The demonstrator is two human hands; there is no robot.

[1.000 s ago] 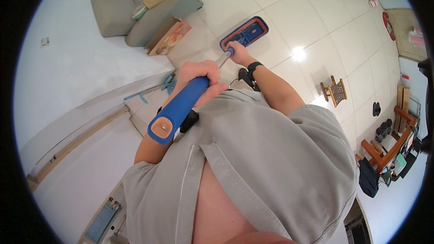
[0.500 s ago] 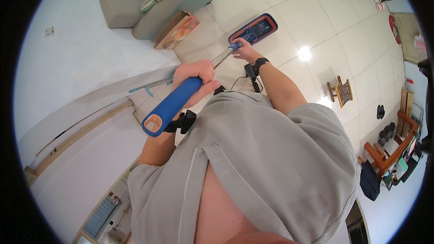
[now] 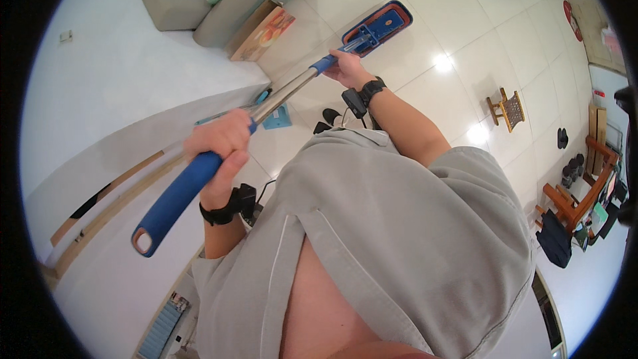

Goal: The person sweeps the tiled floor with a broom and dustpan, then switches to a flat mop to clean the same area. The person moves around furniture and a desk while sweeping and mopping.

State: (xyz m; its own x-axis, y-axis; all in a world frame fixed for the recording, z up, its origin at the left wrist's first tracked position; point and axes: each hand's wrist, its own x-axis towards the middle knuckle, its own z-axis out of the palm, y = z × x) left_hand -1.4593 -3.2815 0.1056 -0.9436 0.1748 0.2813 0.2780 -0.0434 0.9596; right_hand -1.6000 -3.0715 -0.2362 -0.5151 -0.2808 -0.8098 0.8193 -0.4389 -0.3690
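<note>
My left hand [image 3: 219, 138] is closed around the long blue handle of a mop [image 3: 178, 203], whose end is pale orange. From there the silver pole slants away to the upper right. My right hand [image 3: 347, 70] wraps the pole farther along, at a blue collar. At the far end the mop's flat blue plate sits over or inside an oblong blue tub [image 3: 403, 8] with an orange inside; how deep it is, I cannot tell. The tub rests on the tiled floor.
A cardboard box [image 3: 264, 33] stands beside the grey sofa [image 3: 169, 3] at the upper left. A light-blue dustpan [image 3: 278, 118] lies below the pole. To the right are a small woven stool [image 3: 512, 112], dark slippers [image 3: 562, 138] and a wooden chair [image 3: 565, 203].
My left hand has drawn the handle down and to the left. More of the pole shows between my hands, and the mop's blue plate now shows higher in the tub.
</note>
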